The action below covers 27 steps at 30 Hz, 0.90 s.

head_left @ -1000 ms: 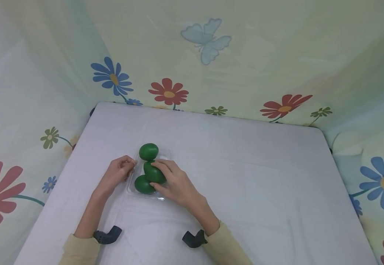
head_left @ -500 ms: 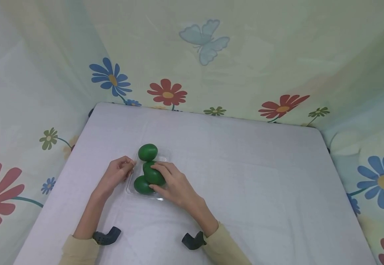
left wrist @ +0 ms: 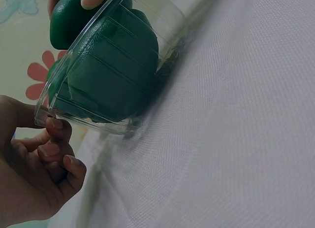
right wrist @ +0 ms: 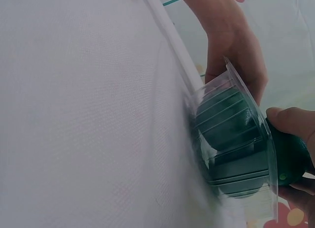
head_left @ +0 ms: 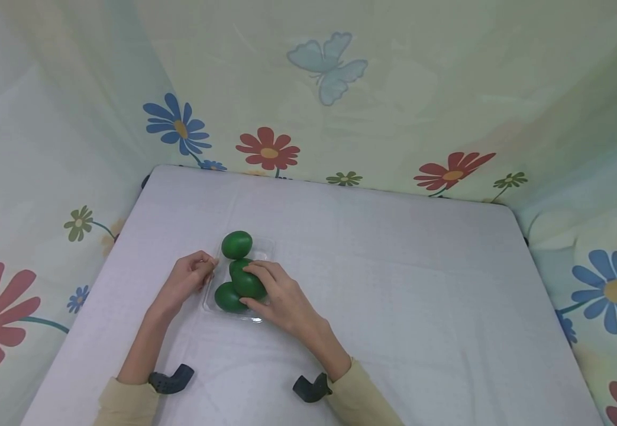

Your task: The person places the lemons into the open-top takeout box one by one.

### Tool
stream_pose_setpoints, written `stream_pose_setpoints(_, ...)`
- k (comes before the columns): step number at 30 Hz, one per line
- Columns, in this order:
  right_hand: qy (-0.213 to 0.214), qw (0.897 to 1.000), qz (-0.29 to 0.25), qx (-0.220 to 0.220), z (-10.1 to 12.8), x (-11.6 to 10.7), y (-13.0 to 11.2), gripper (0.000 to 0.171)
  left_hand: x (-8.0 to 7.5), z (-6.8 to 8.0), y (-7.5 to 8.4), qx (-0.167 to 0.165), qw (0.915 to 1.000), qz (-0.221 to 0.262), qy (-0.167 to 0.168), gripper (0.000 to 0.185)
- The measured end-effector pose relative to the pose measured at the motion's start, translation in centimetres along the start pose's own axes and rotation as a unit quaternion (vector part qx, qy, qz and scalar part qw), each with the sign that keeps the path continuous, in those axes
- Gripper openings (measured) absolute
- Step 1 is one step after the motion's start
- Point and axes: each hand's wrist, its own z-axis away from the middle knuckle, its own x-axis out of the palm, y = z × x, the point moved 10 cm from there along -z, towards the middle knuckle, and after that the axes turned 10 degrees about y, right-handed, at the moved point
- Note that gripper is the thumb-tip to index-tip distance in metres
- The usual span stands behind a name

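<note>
The right hand (head_left: pixel 281 299) grips a green egg (head_left: pixel 248 284) atop the clear tray (head_left: pixel 263 245) — seemingly seating it among two eggs already in the tray. The left hand (head_left: pixel 186 279) pinches the tray's left rim, steadying it. Next, I judge, comes a gentle lowering into a free pocket — then letting go.

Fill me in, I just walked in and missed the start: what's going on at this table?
A person is working with green eggs in a clear plastic tray on a white-covered table. Their right hand grips one green egg over the tray, while the left hand pinches the tray's edge. Two more eggs sit in the tray.
</note>
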Motion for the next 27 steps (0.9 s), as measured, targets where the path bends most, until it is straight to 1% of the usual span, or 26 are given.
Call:
stream_pose_setpoints(5, -0.002, 1.0, 0.009, -0.004, 0.1, 0.0, 0.0, 0.062, 0.2, -0.1, -0.1, -0.002, 1.0, -0.001, -0.001, 0.029)
stream_pose_setpoints(11, -0.005, 1.0, 0.015, -0.004, 0.1, -0.3, 0.0, 0.062, 0.3, -0.1, 0.2, 0.002, 1.0, -0.003, -0.001, 0.03)
stream_pose_setpoints(18, -0.004, 1.0, 0.024, 0.002, 0.3, -0.8, 0.2, 0.06, 0.1, -0.3, -0.1, -0.006, 0.9999, -0.01, 0.003, 0.03)
stream_pose_setpoints(22, 0.002, 1.0, 0.028, 0.007, 0.5, -1.4, 0.4, 0.059, 0.1, -0.3, 0.0, 0.0, 0.9999, -0.013, 0.002, 0.031)
stream_pose_setpoints(27, 0.028, 0.999, 0.027, 0.007, 0.8, -3.1, 1.1, 0.056, -0.1, -0.4, -0.1, 0.001, 0.9998, -0.021, 0.001, 0.032)
